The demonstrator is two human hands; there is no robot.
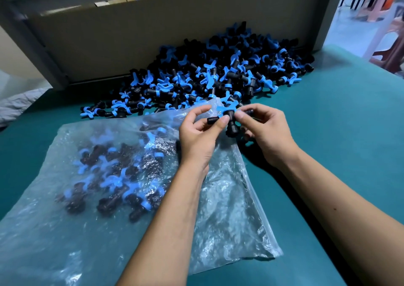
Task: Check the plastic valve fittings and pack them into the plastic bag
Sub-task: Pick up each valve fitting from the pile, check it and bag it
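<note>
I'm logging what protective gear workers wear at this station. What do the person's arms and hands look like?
Both forearms are bare, with no sleeves in view. The left hand and right hand wear no gloves, rings, watch or wristbands. Fingernails are short and unpainted.

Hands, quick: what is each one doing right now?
Left hand: pinches one end of a valve fitting.
Right hand: pinches the same fitting at its other end.

plastic bag (65,231) cut off at bottom-left edge, fittings inside (113,176) blurred by film, stools (380,8) out of focus
</note>
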